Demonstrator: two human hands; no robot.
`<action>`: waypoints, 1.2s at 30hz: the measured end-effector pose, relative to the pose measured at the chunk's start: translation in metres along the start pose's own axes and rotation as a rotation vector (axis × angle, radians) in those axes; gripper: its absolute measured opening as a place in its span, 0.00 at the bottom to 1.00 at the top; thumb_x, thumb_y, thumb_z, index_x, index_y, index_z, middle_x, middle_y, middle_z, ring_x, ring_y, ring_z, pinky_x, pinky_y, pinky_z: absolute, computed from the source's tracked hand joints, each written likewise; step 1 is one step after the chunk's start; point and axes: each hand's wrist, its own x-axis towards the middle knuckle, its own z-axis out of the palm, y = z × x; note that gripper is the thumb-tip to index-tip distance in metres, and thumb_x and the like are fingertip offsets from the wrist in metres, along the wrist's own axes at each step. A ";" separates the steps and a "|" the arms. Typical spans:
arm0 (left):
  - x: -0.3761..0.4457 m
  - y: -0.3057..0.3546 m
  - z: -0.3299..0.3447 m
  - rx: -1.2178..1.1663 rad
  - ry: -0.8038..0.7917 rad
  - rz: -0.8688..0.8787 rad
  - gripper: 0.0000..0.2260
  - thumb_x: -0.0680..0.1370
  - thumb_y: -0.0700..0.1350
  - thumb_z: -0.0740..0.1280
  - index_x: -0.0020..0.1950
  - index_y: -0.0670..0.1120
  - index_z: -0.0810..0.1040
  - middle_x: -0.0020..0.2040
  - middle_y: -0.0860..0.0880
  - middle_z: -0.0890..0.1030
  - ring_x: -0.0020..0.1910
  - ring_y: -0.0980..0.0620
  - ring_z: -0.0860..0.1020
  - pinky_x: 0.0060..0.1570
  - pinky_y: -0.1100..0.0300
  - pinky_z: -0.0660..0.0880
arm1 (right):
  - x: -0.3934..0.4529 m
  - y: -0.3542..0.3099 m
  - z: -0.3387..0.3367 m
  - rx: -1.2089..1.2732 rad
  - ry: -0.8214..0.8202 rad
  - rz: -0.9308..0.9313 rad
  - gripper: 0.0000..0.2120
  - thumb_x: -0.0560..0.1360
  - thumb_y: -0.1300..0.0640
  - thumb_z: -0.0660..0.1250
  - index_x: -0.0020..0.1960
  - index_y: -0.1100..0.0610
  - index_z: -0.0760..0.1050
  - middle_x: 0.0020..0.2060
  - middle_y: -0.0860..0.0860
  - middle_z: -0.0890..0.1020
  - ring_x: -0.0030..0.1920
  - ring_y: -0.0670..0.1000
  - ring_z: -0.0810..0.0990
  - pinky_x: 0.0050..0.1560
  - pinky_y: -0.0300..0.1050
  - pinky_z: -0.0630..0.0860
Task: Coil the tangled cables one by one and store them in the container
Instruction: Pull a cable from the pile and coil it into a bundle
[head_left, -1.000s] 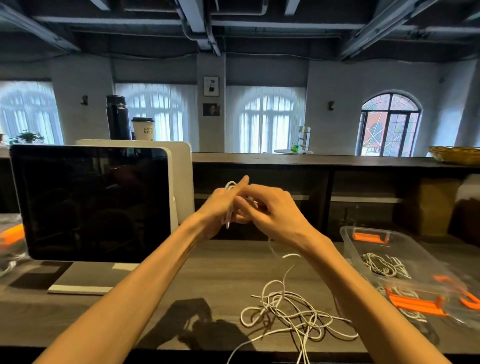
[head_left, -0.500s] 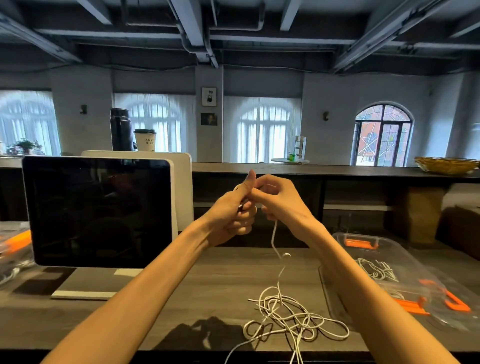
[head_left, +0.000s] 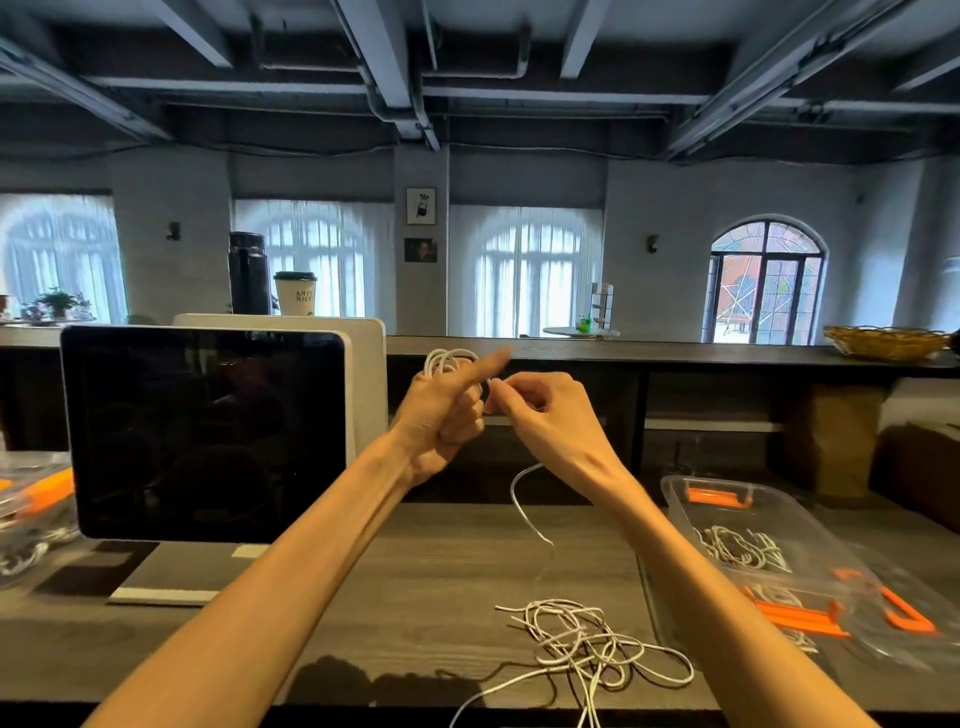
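My left hand (head_left: 444, 410) is raised above the desk with a small coil of white cable (head_left: 448, 360) looped round its fingers, index finger pointing right. My right hand (head_left: 540, 415) pinches the same cable just right of the left fingers. From there the cable hangs down to a tangled pile of white cables (head_left: 582, 639) on the desk's front edge. A clear plastic container (head_left: 727, 499) with orange latches stands at the right, with coiled white cables (head_left: 740, 548) inside.
A dark monitor (head_left: 202, 431) stands on the wooden desk (head_left: 415, 582) at the left, a second white screen behind it. Another clear box with orange parts (head_left: 31, 499) is at the far left. A container lid with orange clips (head_left: 883, 623) lies at the right front.
My hands have drawn slightly apart. The coil round my left fingers now shows above the hand, and the hanging cable has slackened into a curve. The camera tilted a little.
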 end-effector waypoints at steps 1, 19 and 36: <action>-0.003 -0.001 0.001 0.003 0.000 0.005 0.23 0.77 0.52 0.72 0.27 0.47 0.68 0.22 0.51 0.66 0.19 0.56 0.61 0.22 0.66 0.59 | -0.001 0.000 0.002 -0.005 -0.012 -0.002 0.12 0.83 0.52 0.65 0.47 0.55 0.85 0.40 0.47 0.86 0.42 0.39 0.83 0.43 0.26 0.75; 0.003 0.009 0.002 -0.381 0.145 -0.038 0.19 0.84 0.53 0.61 0.37 0.45 0.71 0.21 0.52 0.64 0.17 0.58 0.60 0.17 0.67 0.57 | -0.036 0.000 -0.001 -0.017 -0.210 0.018 0.18 0.83 0.47 0.63 0.42 0.55 0.83 0.32 0.52 0.82 0.33 0.49 0.82 0.32 0.35 0.75; -0.013 -0.003 0.019 0.322 -0.312 -0.137 0.38 0.77 0.74 0.41 0.29 0.46 0.72 0.26 0.48 0.69 0.26 0.54 0.66 0.31 0.63 0.67 | -0.007 -0.003 -0.027 -0.027 -0.004 -0.215 0.11 0.76 0.48 0.74 0.49 0.56 0.83 0.40 0.48 0.85 0.42 0.48 0.84 0.45 0.48 0.84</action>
